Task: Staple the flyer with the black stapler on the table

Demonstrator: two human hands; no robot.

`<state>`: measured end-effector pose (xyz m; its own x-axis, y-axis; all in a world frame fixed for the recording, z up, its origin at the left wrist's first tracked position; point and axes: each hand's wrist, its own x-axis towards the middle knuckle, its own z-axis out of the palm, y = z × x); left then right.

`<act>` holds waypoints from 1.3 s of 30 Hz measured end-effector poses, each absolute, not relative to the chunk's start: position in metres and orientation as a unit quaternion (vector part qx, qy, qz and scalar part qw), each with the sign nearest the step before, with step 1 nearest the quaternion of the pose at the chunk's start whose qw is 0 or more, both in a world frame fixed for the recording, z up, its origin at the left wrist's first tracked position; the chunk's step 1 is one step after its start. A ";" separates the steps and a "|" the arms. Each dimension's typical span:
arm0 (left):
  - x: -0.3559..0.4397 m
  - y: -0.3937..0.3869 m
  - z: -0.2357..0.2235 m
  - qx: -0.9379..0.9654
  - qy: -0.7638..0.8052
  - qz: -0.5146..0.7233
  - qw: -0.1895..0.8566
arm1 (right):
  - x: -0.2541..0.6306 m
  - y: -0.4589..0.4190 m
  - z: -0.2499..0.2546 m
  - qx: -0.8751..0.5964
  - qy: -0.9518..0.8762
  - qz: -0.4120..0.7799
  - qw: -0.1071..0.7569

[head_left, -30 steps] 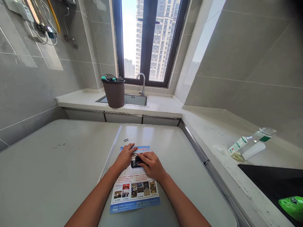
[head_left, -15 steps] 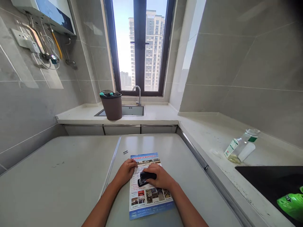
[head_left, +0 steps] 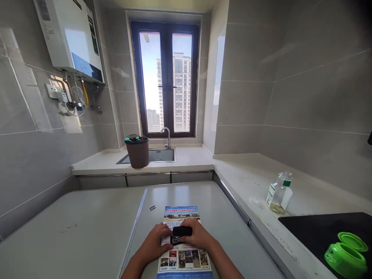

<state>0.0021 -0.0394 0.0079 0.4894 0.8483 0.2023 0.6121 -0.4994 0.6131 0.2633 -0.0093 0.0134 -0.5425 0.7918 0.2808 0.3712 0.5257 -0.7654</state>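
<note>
A black stapler [head_left: 182,231] is over the middle of a printed flyer [head_left: 184,275], its top arm raised a little from its base. My right hand [head_left: 199,235] grips it from the right, with the thumb low and the fingers over the top. At the stapler's left end, my left hand [head_left: 157,243] has its forefinger and thumb closed around the front. The flyer, with blue borders and photos, lies flat on the pale tabletop [head_left: 238,248]. Two small strips of staples [head_left: 152,207] rest beyond the flyer, to its left.
A brown bucket [head_left: 138,154] stands by the sink [head_left: 162,155] under the window. On the right counter [head_left: 241,170] are a glass jar [head_left: 279,193] and a green open-lidded container [head_left: 345,257] on a black surface [head_left: 308,228]. A water heater [head_left: 72,42] hangs at left.
My left hand has left the flyer's upper left edge and come to the stapler's front end. My right hand still holds the stapler. The camera view has tilted upward.
</note>
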 end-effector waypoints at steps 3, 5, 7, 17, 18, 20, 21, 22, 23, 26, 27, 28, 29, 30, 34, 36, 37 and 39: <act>0.006 -0.041 0.007 0.829 0.452 0.238 0.227 | 0.273 -0.015 0.009 -0.358 -0.816 0.335 0.306; 0.005 -0.039 0.002 0.820 0.463 0.246 0.229 | 0.279 -0.019 0.003 -0.381 -0.799 0.314 0.342; 0.004 -0.036 -0.004 0.819 0.462 0.251 0.230 | 0.281 -0.023 -0.001 -0.397 -0.802 0.279 0.348; -0.002 -0.035 -0.008 0.812 0.477 0.215 0.258 | 0.280 -0.023 0.000 -0.404 -0.817 0.252 0.327; -0.002 -0.035 -0.008 0.815 0.473 0.214 0.256 | 0.281 -0.022 -0.003 -0.400 -0.814 0.255 0.334; -0.002 -0.035 -0.009 0.817 0.471 0.213 0.255 | 0.282 -0.020 -0.007 -0.399 -0.808 0.262 0.346; -0.003 -0.034 -0.009 0.817 0.471 0.212 0.256 | 0.283 -0.019 -0.009 -0.404 -0.802 0.267 0.349; -0.003 -0.034 -0.010 0.817 0.472 0.210 0.257 | 0.285 -0.019 -0.011 -0.410 -0.797 0.273 0.350; -0.003 -0.034 -0.010 0.817 0.472 0.208 0.258 | 0.287 -0.018 -0.012 -0.416 -0.792 0.281 0.348; -0.004 -0.033 -0.009 0.820 0.468 0.202 0.259 | 0.298 -0.016 -0.011 -0.413 -0.778 0.326 0.344; -0.004 -0.033 -0.009 0.821 0.467 0.200 0.259 | 0.302 -0.015 -0.009 -0.403 -0.771 0.350 0.346; -0.004 -0.033 -0.008 0.822 0.467 0.198 0.259 | 0.307 -0.015 -0.007 -0.391 -0.762 0.379 0.350; -0.003 -0.034 -0.007 0.822 0.468 0.195 0.258 | 0.311 -0.014 -0.003 -0.379 -0.750 0.411 0.354; -0.003 -0.034 -0.005 0.823 0.469 0.193 0.257 | 0.314 -0.013 0.001 -0.368 -0.735 0.445 0.355; 0.003 -0.037 0.000 0.829 0.472 0.187 0.234 | 0.315 -0.012 0.013 -0.351 -0.674 0.553 0.342; 0.006 -0.039 0.003 0.830 0.476 0.184 0.226 | 0.311 -0.012 0.015 -0.354 -0.647 0.577 0.352; 0.007 -0.040 0.005 0.828 0.479 0.182 0.226 | 0.308 -0.013 0.015 -0.354 -0.634 0.586 0.360; 0.009 -0.042 0.009 0.823 0.484 0.183 0.233 | 0.304 -0.013 0.012 -0.341 -0.615 0.606 0.372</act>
